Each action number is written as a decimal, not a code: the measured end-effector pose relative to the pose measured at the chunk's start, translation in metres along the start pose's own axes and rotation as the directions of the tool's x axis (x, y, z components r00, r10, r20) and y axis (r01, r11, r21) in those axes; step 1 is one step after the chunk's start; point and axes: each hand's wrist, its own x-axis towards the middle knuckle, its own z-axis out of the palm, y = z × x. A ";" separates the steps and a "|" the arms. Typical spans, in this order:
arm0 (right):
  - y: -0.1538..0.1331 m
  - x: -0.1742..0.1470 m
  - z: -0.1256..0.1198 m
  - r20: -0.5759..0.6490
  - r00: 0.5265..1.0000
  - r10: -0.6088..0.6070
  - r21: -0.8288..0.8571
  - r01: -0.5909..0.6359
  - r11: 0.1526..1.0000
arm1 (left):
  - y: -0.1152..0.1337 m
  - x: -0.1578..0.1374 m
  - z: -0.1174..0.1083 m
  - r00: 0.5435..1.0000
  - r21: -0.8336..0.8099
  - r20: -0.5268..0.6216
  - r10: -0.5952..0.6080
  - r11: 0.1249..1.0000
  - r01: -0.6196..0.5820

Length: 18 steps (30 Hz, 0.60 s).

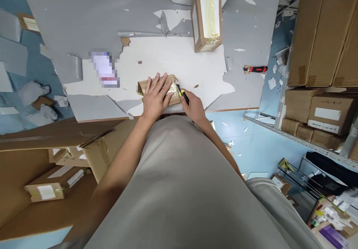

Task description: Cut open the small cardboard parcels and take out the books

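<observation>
A small cardboard box [175,99] wrapped in shiny clear tape lies at the near edge of the table. My left hand [157,96] rests flat across its top, fingers stretched out and slightly apart. In my right hand [194,107] is a yellow and black box cutter [183,94], gripped by its handle. The cutter's blade end meets the box's right end; whether it has entered the tape is too small to tell. Under the box spreads a torn white sheet [167,55] on the grey tabletop.
A taller taped carton [198,28] stands at the back. A red and black cutter [257,69] lies at the right, a blurred-out phone-like object [105,69] at the left. Below left is a large open carton [103,152] holding boxes. Shelved boxes [326,112] line the right.
</observation>
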 end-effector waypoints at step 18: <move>-0.009 0.015 0.028 -0.011 0.990 0.141 -0.244 -0.139 0.960 | 0.018 0.004 0.015 0.999 -0.069 0.021 -0.032 0.997 0.034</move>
